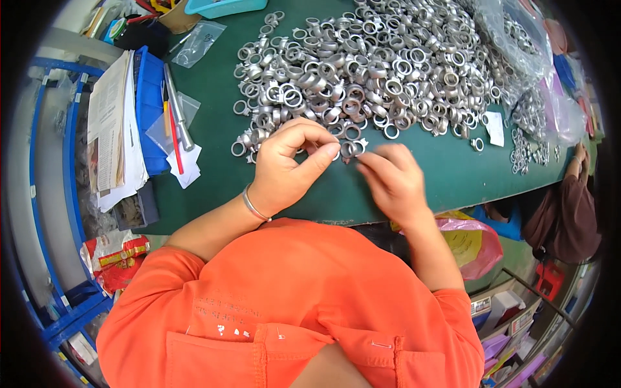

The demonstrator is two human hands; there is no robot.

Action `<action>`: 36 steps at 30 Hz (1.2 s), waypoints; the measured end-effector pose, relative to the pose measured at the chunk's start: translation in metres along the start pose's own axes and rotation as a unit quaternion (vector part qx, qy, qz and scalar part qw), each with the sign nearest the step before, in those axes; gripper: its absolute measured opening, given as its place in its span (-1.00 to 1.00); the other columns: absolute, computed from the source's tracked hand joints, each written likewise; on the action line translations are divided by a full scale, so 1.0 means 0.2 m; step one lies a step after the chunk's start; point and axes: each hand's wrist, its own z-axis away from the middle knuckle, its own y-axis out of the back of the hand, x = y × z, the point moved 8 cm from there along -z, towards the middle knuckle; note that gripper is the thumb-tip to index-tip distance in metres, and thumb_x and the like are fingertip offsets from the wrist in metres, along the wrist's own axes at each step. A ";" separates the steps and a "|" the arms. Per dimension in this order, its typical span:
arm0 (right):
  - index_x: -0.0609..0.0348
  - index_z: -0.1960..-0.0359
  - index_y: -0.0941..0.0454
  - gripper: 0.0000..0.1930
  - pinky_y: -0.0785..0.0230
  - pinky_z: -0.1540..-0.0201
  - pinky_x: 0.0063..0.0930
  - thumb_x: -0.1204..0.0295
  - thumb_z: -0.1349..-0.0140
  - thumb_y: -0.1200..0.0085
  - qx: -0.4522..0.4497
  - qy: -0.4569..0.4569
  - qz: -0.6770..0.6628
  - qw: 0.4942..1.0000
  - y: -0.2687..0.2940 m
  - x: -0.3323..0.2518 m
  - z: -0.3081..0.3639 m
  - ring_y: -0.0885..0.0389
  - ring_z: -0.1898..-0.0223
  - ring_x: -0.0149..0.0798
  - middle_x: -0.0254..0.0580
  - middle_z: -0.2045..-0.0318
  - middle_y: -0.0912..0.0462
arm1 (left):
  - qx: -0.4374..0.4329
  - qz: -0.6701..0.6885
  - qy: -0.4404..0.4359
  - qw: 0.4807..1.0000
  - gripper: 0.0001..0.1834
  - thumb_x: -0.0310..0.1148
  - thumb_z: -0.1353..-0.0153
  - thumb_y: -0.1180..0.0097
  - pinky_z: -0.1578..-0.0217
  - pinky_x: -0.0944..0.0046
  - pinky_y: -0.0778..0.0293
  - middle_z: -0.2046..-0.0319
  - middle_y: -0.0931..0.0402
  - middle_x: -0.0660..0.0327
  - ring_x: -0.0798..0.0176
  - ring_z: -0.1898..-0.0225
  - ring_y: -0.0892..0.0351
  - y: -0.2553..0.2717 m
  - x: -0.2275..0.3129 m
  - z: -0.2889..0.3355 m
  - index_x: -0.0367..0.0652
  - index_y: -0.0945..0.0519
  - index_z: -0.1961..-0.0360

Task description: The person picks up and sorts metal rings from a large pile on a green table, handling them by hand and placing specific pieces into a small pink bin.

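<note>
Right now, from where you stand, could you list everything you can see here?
Metal rings: uncountable, silver, heaped across the table
Fingertip rings: perhaps two, silver, between the hands
Table: one, green, before the person
Papers: one stack, mostly white, left
Bin: one, blue, right of the papers
Rod: one, silver, right of the bin
Tray: one, turquoise, far edge
Paper slip: one, white, right of the heap
Rack: one, blue, far left
Pink bag: one, pink, below the table, right
Co-worker: one, brown clothing, far right
Rim clutter: count unclear, mixed colours
Top: one, orange, worn
Bracelet: one, silver, left wrist
Left hand: one, bare, by the rings
Right hand: one, bare, by the rings
</note>
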 end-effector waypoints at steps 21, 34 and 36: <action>0.25 0.36 -0.40 -0.73 -0.40 0.28 -0.47 0.83 0.10 0.01 0.128 -0.022 -0.181 0.975 0.00 -0.08 0.05 -0.51 0.36 -0.18 -0.11 0.35 -0.49 | -0.091 0.239 0.233 0.938 -0.91 -0.55 -0.09 -0.14 0.49 0.48 -0.40 0.38 -0.46 0.22 0.43 0.46 -0.46 -0.14 -0.12 0.08 -0.36 -0.55 0.36; 0.33 0.19 -0.43 -0.83 -0.44 0.37 -0.60 0.60 -0.17 -0.01 0.087 -0.275 -0.536 0.794 -0.13 0.04 0.07 -0.54 0.41 -0.37 -0.17 0.40 -0.52 | -0.092 0.087 0.057 0.990 -0.86 -0.64 -0.11 -0.03 0.42 0.46 -0.47 0.31 -0.45 0.16 0.37 0.38 -0.50 -0.09 -0.02 0.05 -0.33 -0.55 0.27; 0.23 0.36 -0.52 -0.76 -0.40 0.20 -0.50 0.77 0.09 -0.08 0.113 -0.139 -0.304 0.936 -0.01 -0.04 0.02 -0.52 0.24 -0.24 -0.10 0.25 -0.51 | -0.053 0.174 0.161 0.970 -0.80 -0.55 -0.23 0.11 0.43 0.45 -0.51 0.27 -0.48 0.15 0.33 0.35 -0.52 -0.10 -0.10 0.07 -0.32 -0.51 0.16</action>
